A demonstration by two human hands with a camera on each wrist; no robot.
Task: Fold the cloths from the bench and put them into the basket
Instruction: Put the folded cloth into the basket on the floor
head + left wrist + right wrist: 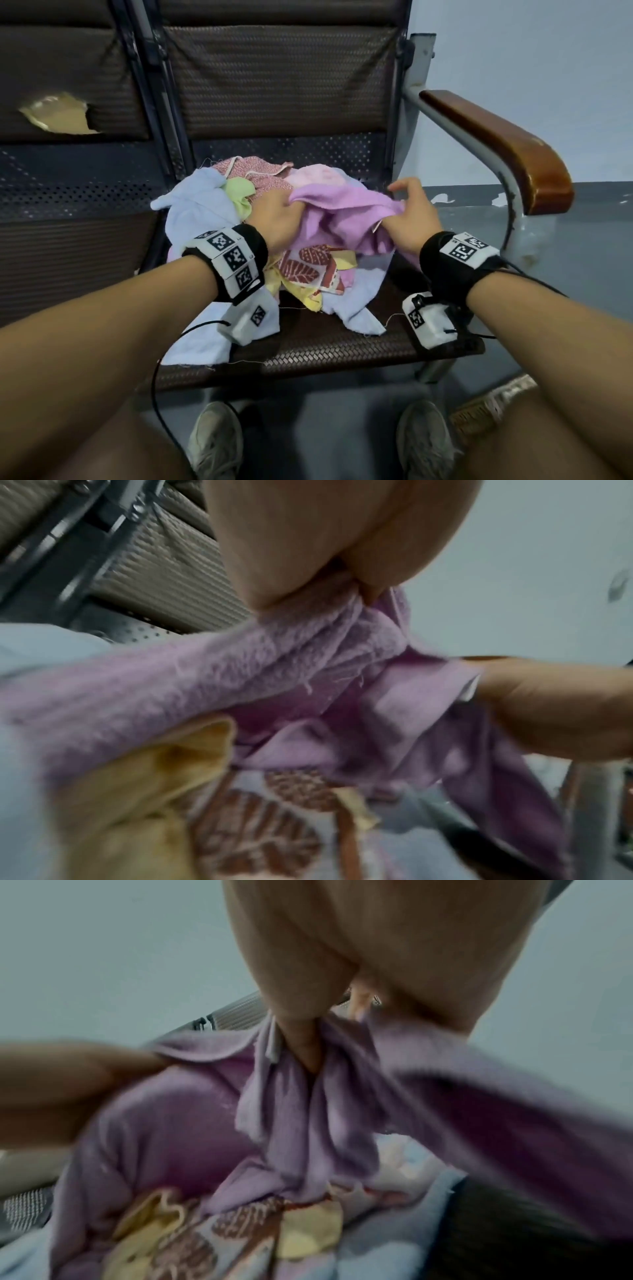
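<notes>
Leftmost on the dark woven seat of the metal bench [342, 346] lies a pale blue terry cloth [198, 209], spread under the rest of the pile and reaching the seat's front edge. Beside it a small lime-green cloth [239, 192] sits crumpled against a pink patterned cloth with white piping [253, 171] at the back of the heap. Next comes the left hand [274, 219], wearing a black wrist strap with square printed markers; its fingers are curled into a fistful of the lilac terry towel [346, 216], and the left wrist view shows the thumb and fingers [308, 588] bunching that towel's [205, 674] fabric tightly just below the palm. The towel stretches from this grip across to the right hand [407, 219], sagging between the two and raised a little off the pile. Under the sag lie a white cloth printed with red-brown leaves [308, 267] and a yellow cloth [308, 298]. At the right hand the thumb and a finger pinch a gathered edge of the towel, while the index finger sticks out free above it; the right wrist view shows the fabric [308, 1123] hanging in folds straight down from the pinching fingers [301, 1042]. Farther right stands the bench's brown wooden armrest [496, 147], and a woven basket's rim [493, 404] shows on the floor.
</notes>
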